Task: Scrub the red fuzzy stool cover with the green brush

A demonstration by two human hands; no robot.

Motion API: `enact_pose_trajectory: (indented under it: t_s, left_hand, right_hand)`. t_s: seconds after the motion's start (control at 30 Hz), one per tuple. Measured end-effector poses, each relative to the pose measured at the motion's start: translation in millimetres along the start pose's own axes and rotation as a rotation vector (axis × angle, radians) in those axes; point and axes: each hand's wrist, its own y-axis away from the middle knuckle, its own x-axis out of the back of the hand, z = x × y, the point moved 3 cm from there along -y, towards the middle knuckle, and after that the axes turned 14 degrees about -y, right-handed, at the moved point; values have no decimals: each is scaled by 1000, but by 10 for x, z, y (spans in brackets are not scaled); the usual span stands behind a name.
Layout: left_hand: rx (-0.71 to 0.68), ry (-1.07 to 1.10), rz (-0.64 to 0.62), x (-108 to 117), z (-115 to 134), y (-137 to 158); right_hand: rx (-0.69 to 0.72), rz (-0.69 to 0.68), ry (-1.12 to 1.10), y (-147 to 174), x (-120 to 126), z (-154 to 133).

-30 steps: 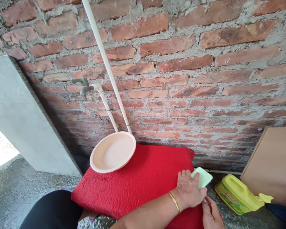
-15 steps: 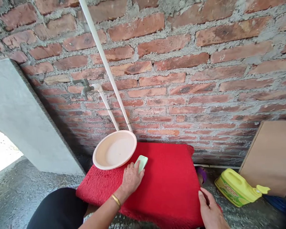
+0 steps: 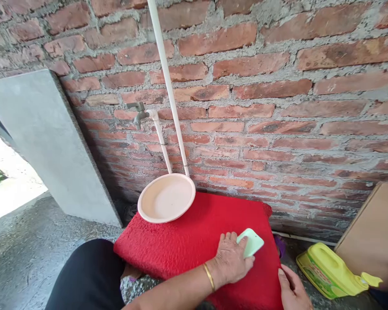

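Note:
My left hand, with a gold bangle at its wrist, is closed around a pale green scrubbing brush. The brush lies flat against a red shaggy mat, towards its right side; its underside is hidden. At the mat's right edge, my right hand pinches the red fabric between thumb and fingers. A cream plastic basin rests on the mat's far left corner.
Behind the mat rises a brick wall with a tap and white pipes. A grey slab leans at left. On the right are a yellow jug and a brown board. My dark-clothed knee is at lower left.
My left hand has slid the brush across the mat, away from the basin and towards my right hand. My right hand stays at the mat's edge. The view has shifted a little left.

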Motion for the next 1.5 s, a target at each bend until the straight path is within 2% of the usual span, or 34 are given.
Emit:
enact_pose_trajectory:
  t_s: [0.13,0.2,0.27,0.33,0.4,0.47,0.53,0.7,0.77,0.83,0.87,0.93,1.03,1.13,1.23,1.3,1.37,1.5]
  left_hand:
    - [203,-245,144,58,-915,417]
    - [257,-351,191,64,-1335,654]
    - [287,-430,214,47,-1610,840]
    - [297,-474,233,10,-1687,933]
    - [284,-473,245,-42,-1557,914]
    - [244,-431,234,-94,-1256,789]
    - [160,-358,181,-132,-836,597]
    - [-227,-103,-3,-100,283,189]
    - [-300,-60,-6,-41,504,141]
    - [-305,-52,22,14,487,168]
    - [-290,-63,40,35,385,213]
    - [-245,-117,77,61,22,370]
    - [-176,-255,160,78,-770,747]
    - [-225,-389,289,94,-1540,1184]
    - [-321,-480,355,86,-2065,1506]
    - [-366,-509,357,62,-2231,1596]
    - [-395,-513,346,28,-2253,1580]
    - [-430,-449,283,-21,-1961,1316]
  right_hand:
    - [7,28,15,48,-27,-51]
    - [4,40,2,56,-37,-53]
    - [5,54,-39,47,-36,-37]
    - [-7,72,-104,33,-28,-8]
    - [-26,90,-172,27,-18,22]
    - [-30,118,-229,31,-6,41]
    - [-19,157,-268,36,10,59]
    - [-11,174,-309,-13,34,178]
    - [-1,189,-295,-44,48,230]
    - [-5,196,-274,-65,54,261]
    - [-9,191,-267,-71,52,264]
    - [-14,164,-257,-71,39,245]
    - [-12,154,-230,-52,25,179]
    - [-30,159,-210,-30,18,126]
    - [-38,151,-213,-21,5,108]
    - [-26,154,-219,-21,-5,111]
    - [-14,157,-227,-21,-15,119]
    - [-10,158,-253,-5,-14,114]
